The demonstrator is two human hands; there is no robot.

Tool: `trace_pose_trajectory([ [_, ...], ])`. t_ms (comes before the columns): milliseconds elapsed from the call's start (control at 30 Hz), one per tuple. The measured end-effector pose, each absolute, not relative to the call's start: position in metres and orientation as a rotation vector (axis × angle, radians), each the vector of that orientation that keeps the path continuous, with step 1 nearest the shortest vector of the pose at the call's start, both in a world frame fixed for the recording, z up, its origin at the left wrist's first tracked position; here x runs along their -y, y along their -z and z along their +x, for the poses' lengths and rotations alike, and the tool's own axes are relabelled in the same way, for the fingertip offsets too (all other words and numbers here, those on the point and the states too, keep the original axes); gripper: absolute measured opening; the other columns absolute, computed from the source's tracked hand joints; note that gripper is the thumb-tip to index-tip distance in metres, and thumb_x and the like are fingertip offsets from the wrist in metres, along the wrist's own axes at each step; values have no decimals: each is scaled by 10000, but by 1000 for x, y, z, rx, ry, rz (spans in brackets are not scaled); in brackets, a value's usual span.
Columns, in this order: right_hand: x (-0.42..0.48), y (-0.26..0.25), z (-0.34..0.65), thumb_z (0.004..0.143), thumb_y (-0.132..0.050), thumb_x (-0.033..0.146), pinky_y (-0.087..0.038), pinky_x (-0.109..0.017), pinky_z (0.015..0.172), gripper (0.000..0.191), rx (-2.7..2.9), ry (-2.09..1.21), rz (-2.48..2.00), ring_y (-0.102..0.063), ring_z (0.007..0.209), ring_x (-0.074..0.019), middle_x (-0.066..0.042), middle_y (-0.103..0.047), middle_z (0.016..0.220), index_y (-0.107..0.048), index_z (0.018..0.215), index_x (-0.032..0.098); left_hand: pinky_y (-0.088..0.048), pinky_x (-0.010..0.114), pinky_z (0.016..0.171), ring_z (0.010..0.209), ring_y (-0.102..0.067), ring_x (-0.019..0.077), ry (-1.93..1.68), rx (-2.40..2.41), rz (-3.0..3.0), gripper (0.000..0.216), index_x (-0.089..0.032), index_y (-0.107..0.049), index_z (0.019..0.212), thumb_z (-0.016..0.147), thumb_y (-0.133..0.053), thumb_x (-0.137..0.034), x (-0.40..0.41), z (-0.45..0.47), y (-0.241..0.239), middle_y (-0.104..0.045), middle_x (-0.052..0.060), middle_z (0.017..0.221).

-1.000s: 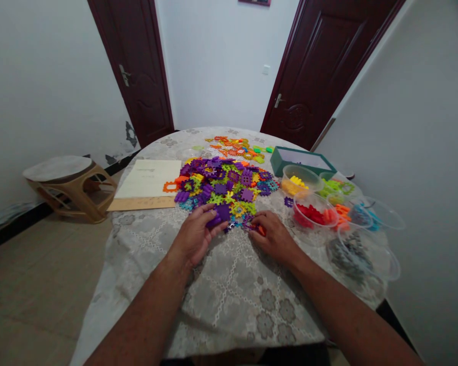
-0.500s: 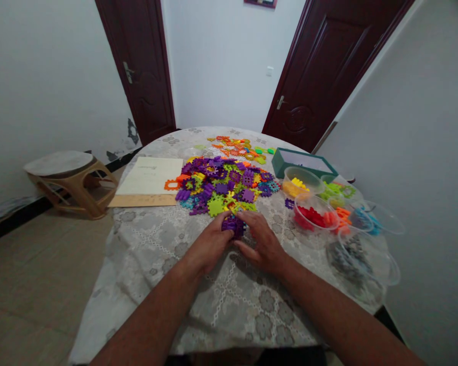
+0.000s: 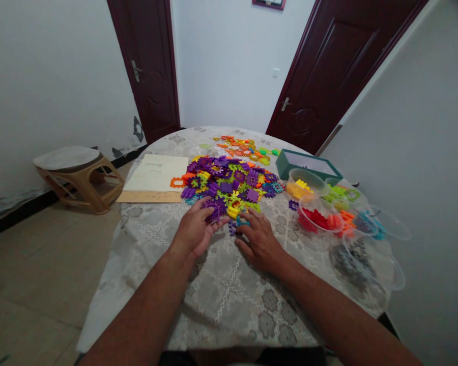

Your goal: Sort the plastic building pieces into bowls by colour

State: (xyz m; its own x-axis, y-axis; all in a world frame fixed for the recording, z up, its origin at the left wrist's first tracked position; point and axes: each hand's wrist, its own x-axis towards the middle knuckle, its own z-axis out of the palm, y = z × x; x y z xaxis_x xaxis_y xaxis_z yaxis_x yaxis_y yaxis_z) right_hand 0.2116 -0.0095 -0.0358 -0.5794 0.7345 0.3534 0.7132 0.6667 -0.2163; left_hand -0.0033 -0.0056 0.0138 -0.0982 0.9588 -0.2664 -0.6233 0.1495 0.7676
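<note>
left hand [image 3: 194, 230] at seven o'clock of the mixed pile [image 3: 231, 179], fingers closed round purple pieces [image 3: 216, 208], thumb on top. right hand [image 3: 260, 239] at five o'clock, fingers half-curled by a blue piece [image 3: 244, 220]; blurry, can't tell if pinched. step in hand seems to be picking loose pieces off the near edge; next move likely calls for a light fingertip pinch.
</note>
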Motion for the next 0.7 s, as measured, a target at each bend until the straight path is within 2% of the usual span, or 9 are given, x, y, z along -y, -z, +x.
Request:
trace_pose_trajectory([
  [133, 8, 39, 212, 995, -657, 244, -323, -672, 1225, 89, 2489, -102, -1030, -427, 1494, -357, -122, -646, 1410, -667, 1082, 235, -661, 464, 901, 918, -741, 192, -1406, -915, 444, 404, -188, -628, 1180, 794, -650, -69, 6, 2, -10, -732, 94, 1093],
  [333, 4, 46, 214, 1008, -627, 205, -446, -587, 1149, 75, 2317, -122, -924, -586, 1321, -303, -136, -683, 1317, -630, 1079, 228, -680, 414, 796, 857, -710, 181, -1421, -881, 385, 247, -166, -646, 1083, 849, -657, -86, 5, 4, -9, -714, 86, 987],
  [500, 5, 32, 222, 1035, -578, 213, -533, -493, 1036, 101, 2144, -117, -906, -660, 1179, -271, -129, -709, 1200, -619, 1125, 235, -669, 379, 763, 867, -695, 180, -1403, -853, 387, 138, -173, -655, 968, 860, -738, -197, 7, 11, -4, -696, 68, 1001],
  [600, 7, 26, 224, 1034, -574, 208, -545, -490, 1016, 113, 2099, -81, -887, -666, 1159, -268, -127, -707, 1198, -615, 1134, 241, -647, 333, 774, 923, -695, 185, -1328, -847, 447, 193, -179, -662, 1003, 846, -766, -222, 10, 20, -2, -700, 76, 1058],
  [700, 9, 25, 222, 1031, -587, 202, -529, -505, 1050, 154, 2117, -46, -851, -649, 1198, -269, -118, -704, 1236, -615, 1175, 248, -608, 280, 826, 989, -698, 182, -1221, -808, 536, 334, -181, -664, 1089, 783, -797, -168, 16, 30, -2, -711, 95, 1141],
])
